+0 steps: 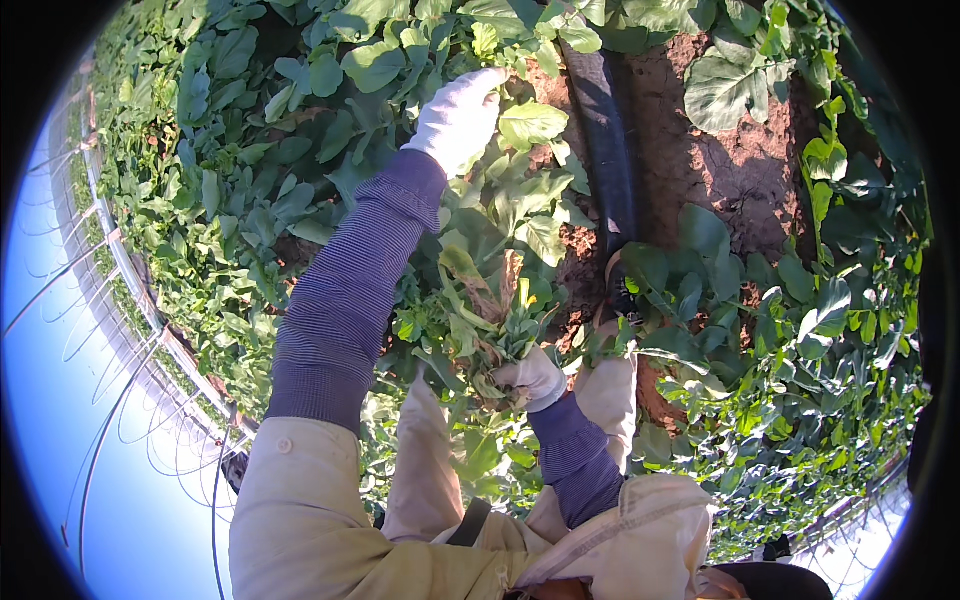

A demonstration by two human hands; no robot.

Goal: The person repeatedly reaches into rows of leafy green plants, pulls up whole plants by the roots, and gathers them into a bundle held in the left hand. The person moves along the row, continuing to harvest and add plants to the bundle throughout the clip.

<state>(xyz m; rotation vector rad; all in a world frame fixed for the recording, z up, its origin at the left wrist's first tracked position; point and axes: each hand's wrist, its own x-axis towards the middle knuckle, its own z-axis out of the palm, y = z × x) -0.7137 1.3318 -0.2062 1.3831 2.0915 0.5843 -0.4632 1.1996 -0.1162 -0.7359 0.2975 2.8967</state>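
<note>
My left hand [459, 120], in a white glove, reaches far forward into the broad-leaved green plants [379, 67]. Its fingers are curled beside a pale, sunlit leaf [532, 124]; whether they grip a stem is hidden by the hand and glare. Closer to my body, my right hand [536, 379], also gloved, is closed around a bunch of leafy stalks [499, 322]. Some leaves in that bunch are brown and withered, and one stalk end shows yellow. Striped dark cuffs cover both forearms.
A black hose [600, 135] runs along the reddish soil [720, 172] right of my left hand. My trouser legs [424, 457] stand among the foliage. Dense leaves [810, 390] fill the right side. Thin curved hoops [112, 435] and a pale rail [124, 262] lie at the far left.
</note>
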